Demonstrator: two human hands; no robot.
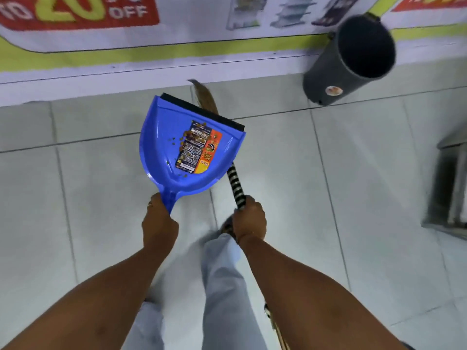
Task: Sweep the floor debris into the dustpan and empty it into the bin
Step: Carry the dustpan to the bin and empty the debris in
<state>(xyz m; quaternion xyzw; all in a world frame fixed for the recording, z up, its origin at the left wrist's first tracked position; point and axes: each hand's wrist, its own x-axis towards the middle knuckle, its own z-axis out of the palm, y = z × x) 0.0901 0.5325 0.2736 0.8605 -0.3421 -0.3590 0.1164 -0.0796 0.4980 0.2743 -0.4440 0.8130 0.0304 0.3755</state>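
Observation:
A blue dustpan (161, 137) with a black rubber lip and a colourful label is held above the tiled floor. Small brown crumbs of debris (188, 134) lie inside it, on and beside the label. My left hand (159, 218) grips its handle from below. My right hand (249, 218) is closed around the black-and-white striped handle of a broom (236, 184), whose brown bristles (206, 97) stick out beyond the dustpan's lip. A dark grey round bin (326, 72) stands open at the upper right, by the wall.
A wall with a printed sale banner (80, 13) runs along the top. A grey metal frame (449, 193) stands at the right edge. My legs in light trousers (222, 286) are below the hands. Pale floor tiles (88, 198) surround me.

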